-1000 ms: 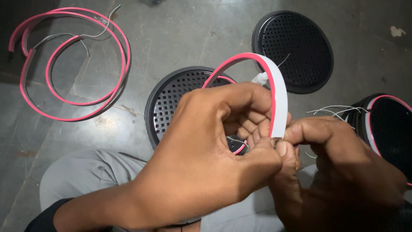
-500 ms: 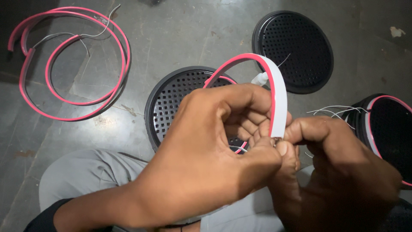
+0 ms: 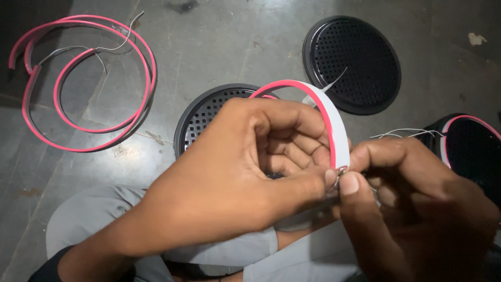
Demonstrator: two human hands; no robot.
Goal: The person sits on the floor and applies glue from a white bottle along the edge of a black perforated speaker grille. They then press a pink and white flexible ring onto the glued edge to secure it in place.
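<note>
Hands kept the same pose as before: left hand (image 3: 235, 177) and right hand (image 3: 412, 203) both pinched the curved pink-and-white strip (image 3: 334, 125) above the black perforated grille (image 3: 209, 117).

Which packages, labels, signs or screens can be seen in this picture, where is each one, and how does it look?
None: no package, label, sign or screen is in view.
The left hand and the right hand hold a curved pink and white strip.
Round black perforated grilles and a loose coil of pink strip lie on the grey floor.
</note>
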